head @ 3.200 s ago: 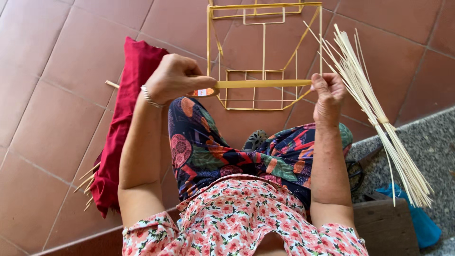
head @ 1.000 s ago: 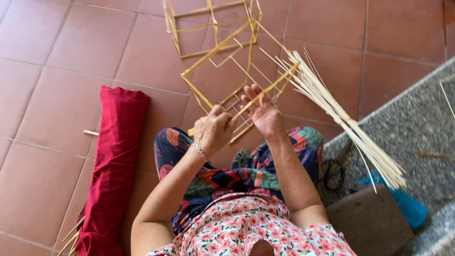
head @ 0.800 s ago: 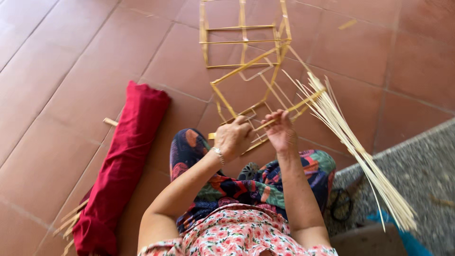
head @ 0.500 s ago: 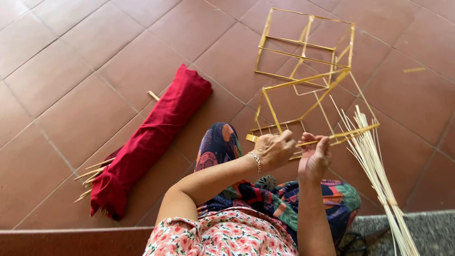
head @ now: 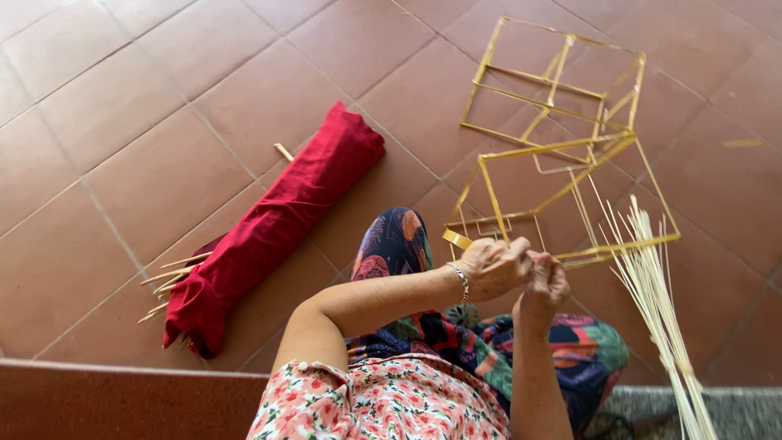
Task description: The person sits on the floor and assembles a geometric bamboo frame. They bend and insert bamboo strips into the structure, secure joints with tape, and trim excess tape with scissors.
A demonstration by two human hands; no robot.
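Observation:
A frame of thin yellow bamboo strips [head: 554, 147], made of joined squares, stands on the red tiled floor ahead of my knees. My left hand [head: 493, 267], with a bracelet on its wrist, and my right hand [head: 547, 281] are close together, both pinching the near lower strip of the frame. A flat yellow strip end [head: 456, 239] sticks out left of my left hand.
A rolled red cloth [head: 273, 228] with stick ends poking from its near end lies to the left on the tiles. A bundle of pale thin sticks [head: 660, 310] fans out at the right. A low step edge [head: 122, 399] runs along the bottom.
My view has swung, so the frame and red roll now sit at a different angle. My hands came together from wide apart on one strip to a close grip at the frame's lower corner.

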